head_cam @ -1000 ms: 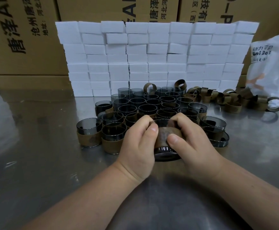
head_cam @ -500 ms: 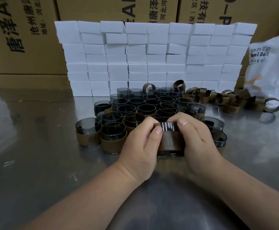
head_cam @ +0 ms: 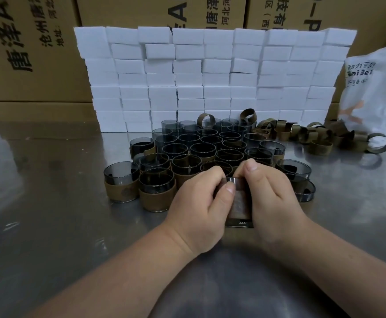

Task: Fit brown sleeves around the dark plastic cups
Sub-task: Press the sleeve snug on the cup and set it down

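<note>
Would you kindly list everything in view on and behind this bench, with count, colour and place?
held cup: one, dark, front centre, between both hands
brown sleeve: one, brown, around the held cup
finished cups: two, dark with brown sleeves, front left
cup cluster: many, dark smoky, mid table, some sleeved
loose sleeves: many, brown, heap at back right
white blocks: many, white, stacked as a wall behind the cups
cardboard boxes: several, brown, behind the wall
bag: one, white, printed, right edge
table: one, shiny metal
left hand: grips the held cup from the left
right hand: grips it from the right
</note>
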